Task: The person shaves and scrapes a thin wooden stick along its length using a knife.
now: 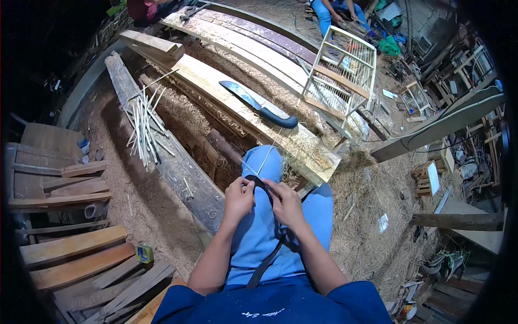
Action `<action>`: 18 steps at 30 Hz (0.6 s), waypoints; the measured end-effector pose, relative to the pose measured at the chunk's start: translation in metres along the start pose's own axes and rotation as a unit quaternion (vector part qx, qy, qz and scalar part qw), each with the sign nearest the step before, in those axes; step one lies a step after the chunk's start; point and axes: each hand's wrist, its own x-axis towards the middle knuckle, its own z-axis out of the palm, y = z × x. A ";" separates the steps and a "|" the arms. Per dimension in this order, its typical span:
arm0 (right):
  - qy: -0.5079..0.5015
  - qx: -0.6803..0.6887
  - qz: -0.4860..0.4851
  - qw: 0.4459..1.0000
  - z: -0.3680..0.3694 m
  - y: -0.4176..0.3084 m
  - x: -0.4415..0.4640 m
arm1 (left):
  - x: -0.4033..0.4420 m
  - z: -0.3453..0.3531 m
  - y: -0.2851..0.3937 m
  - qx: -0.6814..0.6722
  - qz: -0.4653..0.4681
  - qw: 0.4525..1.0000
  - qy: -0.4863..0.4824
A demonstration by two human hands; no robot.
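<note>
My left hand (239, 201) and my right hand (287, 204) meet over my raised knee, fingers bent and close together. Between them lies a black strip (256, 181), which the fingers of both appear to pinch. Two thin pale sticks (264, 160) stick out beyond the strip across the blue trouser leg; which fingers hold them, if any, is hidden. Ahead of the hands, a large knife (243, 96) with a black handle rests on a pale wooden beam (202, 75). To the left, a bundle of thin sticks (144, 127) lies on a weathered plank (181, 162).
A stick-barred wooden cage (345, 73) stands at the beam's far right. Boards (81, 243) and a yellow tape measure (144, 254) lie at lower left. A slanted plank (431, 132) juts in from the right. Shavings cover the ground. Another person (337, 13) sits at the back.
</note>
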 end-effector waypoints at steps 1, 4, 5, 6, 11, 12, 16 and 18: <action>-0.003 -0.002 -0.001 1.000 0.001 -0.001 -0.001 | -0.001 -0.003 0.002 -0.024 -0.025 0.999 -0.011; -0.022 -0.044 -0.002 0.999 0.005 -0.002 -0.001 | -0.005 -0.008 0.002 -0.059 -0.033 0.998 -0.020; -0.026 -0.053 -0.002 0.998 0.005 -0.003 -0.001 | -0.005 -0.010 0.001 -0.066 -0.018 0.997 -0.022; -0.029 -0.063 -0.001 0.998 0.005 -0.005 -0.002 | -0.004 -0.011 -0.006 -0.067 -0.016 0.997 -0.018; -0.032 -0.082 -0.023 0.996 0.002 -0.018 -0.002 | -0.014 -0.023 0.010 -0.079 -0.064 0.994 -0.035; -0.028 -0.079 -0.023 0.996 0.002 -0.020 -0.002 | -0.013 -0.024 0.011 -0.080 -0.065 0.994 -0.033; -0.066 -0.118 -0.034 0.990 0.006 -0.020 0.000 | -0.006 -0.019 0.002 -0.038 -0.041 0.998 -0.011; -0.054 -0.098 -0.027 0.993 0.011 -0.019 0.003 | 0.000 -0.018 0.001 -0.031 -0.041 0.999 0.000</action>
